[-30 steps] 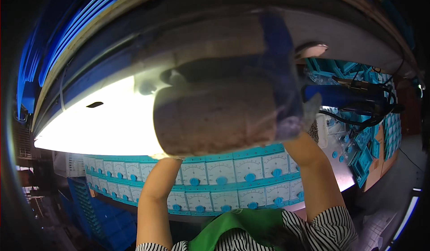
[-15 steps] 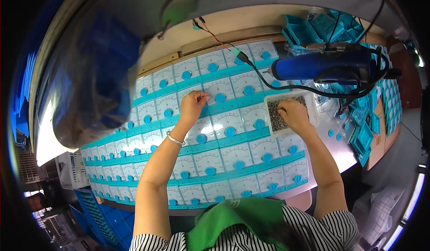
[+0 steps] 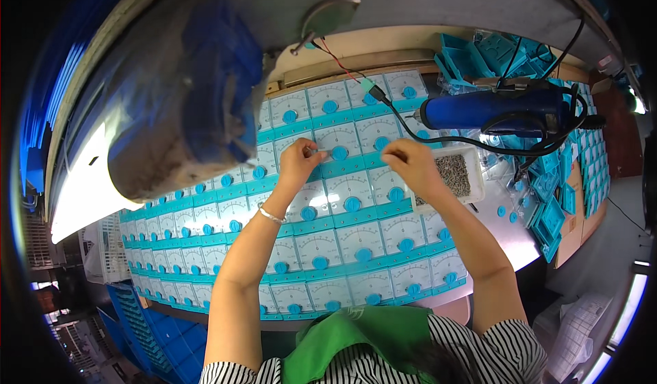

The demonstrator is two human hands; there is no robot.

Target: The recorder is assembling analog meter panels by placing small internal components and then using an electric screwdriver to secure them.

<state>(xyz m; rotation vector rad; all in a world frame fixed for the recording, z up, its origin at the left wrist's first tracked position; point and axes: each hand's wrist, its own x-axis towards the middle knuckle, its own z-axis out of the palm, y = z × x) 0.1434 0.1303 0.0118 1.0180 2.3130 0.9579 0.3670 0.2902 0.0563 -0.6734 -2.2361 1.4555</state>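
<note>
Left hand (image 3: 300,159) hovers over the sheet of meter faces, fingers pinched together on a small pale piece (image 3: 319,152), too small to identify, held just left of a blue knob (image 3: 339,153) on one panel. A thin bracelet (image 3: 271,215) sits on that wrist. Right hand (image 3: 408,165) is also over the panels, fingers curled and drawn together at the tips; cannot tell whether anything is gripped between them. The two hands are near each other, not touching, both above the upper middle of the array. The meter panels (image 3: 342,237), white dial faces with blue lower strips and round blue knobs, lie in close rows that cover most of the table (image 3: 506,237) from the far edge to the near one. Just beside the right hand, on its right, stands a shallow white tray of small dark screws (image 3: 455,174). Beyond the tray a blue powered screwdriver (image 3: 489,109) hangs or lies crosswise, black cable (image 3: 438,137) trailing from it across the panels toward the hands. A thin red and black wire with a small green connector (image 3: 366,85) runs in from the far edge. Loose blue plastic housings (image 3: 554,206) are piled at the right end of the table and in the far right corner. The person wears a striped top with a green apron (image 3: 356,343). A blurred grey and blue object (image 3: 185,103) fills the upper left, very close to the camera.
</note>
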